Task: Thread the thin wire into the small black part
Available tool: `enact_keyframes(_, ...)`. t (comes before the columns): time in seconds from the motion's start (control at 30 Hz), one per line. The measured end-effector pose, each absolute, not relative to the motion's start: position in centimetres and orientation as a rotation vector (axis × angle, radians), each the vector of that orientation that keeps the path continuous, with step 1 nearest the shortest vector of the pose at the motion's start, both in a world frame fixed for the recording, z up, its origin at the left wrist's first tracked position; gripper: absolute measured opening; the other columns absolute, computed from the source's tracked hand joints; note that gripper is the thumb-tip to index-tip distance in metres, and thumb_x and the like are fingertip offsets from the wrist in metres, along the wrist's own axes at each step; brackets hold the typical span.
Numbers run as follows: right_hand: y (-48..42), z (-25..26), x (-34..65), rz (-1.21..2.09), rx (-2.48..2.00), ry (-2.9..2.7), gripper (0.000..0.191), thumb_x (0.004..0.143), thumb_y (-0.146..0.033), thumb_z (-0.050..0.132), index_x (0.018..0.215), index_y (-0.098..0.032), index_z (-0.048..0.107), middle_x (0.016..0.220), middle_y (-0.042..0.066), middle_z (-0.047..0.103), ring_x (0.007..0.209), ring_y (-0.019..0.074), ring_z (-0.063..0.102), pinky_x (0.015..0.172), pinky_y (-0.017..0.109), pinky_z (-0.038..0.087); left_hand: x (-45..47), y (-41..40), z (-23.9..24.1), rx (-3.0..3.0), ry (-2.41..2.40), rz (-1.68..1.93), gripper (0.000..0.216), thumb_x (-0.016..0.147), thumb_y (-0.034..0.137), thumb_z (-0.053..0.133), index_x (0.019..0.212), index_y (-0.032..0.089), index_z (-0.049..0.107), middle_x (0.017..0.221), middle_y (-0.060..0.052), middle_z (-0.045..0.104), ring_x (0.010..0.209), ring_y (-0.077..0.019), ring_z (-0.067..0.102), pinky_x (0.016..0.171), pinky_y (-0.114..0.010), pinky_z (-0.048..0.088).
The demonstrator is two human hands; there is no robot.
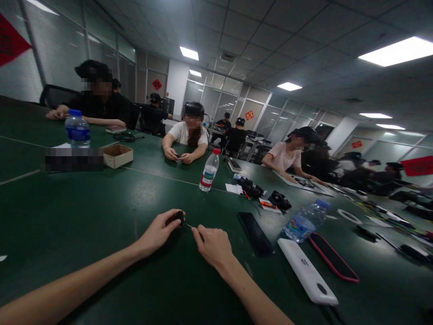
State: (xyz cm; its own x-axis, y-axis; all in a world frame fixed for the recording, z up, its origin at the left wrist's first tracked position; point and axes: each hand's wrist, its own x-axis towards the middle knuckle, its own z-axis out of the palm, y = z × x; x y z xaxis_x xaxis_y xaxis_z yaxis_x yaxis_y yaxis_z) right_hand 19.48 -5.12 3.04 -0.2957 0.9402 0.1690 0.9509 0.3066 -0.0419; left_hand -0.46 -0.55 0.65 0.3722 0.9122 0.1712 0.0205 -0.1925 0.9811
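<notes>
Small blk part [180, 218] w/ thin wire [189, 225]

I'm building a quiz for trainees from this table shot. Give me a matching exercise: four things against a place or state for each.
1. red-capped bottle
2. blue-capped bottle by the power bank
3. cardboard box
4. small black part

a. lying on its side
b. pinched in the left hand
c. standing upright
d. far left of the table

Pairs: 1-c, 2-a, 3-d, 4-b
</notes>
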Motion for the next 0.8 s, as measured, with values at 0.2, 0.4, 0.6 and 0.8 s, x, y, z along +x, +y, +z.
enact_keyframes(0.2,-4.99,2.98,19.35,-0.071,-1.718,-2.412,0.049,0.101,-0.046,0.021,0.083,-0.021,0.060,0.066,0.000,0.062,0.051,0.0100,0.055,0.050,0.021,0.035,-0.42,-0.63,0.67,1.513,0.853,1.023,0.038,0.086,0.029,0.052,0.122,0.016,0.056,0.115,-0.009,0.063,0.105,-0.0214,0.058,0.096,-0.035,0.043)
enact_keyframes(0.4,-4.99,2.83,19.55,0.001,-1.669,-2.405,0.047,0.101,-0.045,0.023,0.082,-0.021,0.059,0.066,-0.001,0.061,0.050,0.0091,0.053,0.048,0.019,0.034,-0.60,-0.73,0.99,1.555,0.865,0.992,0.037,0.087,0.028,0.052,0.122,0.018,0.058,0.117,-0.008,0.064,0.106,-0.0210,0.058,0.096,-0.035,0.043)
enact_keyframes(0.6,-4.98,2.77,19.56,0.003,-1.679,-2.420,0.048,0.101,-0.046,0.023,0.083,-0.020,0.059,0.066,-0.001,0.061,0.049,0.0088,0.053,0.048,0.018,0.034,-0.65,-0.52,0.45,1.578,0.851,0.988,0.037,0.087,0.028,0.053,0.122,0.019,0.058,0.116,-0.007,0.064,0.106,-0.0209,0.058,0.096,-0.035,0.043)
enact_keyframes(0.8,-5.11,3.12,19.28,-0.095,-1.728,-2.440,0.047,0.101,-0.045,0.022,0.085,-0.022,0.060,0.068,0.000,0.064,0.053,0.0124,0.057,0.053,0.022,0.038,-0.56,-0.61,0.69,1.670,0.860,0.995,0.031,0.087,0.026,0.051,0.114,0.017,0.062,0.109,-0.008,0.066,0.101,-0.0205,0.059,0.094,-0.033,0.043)
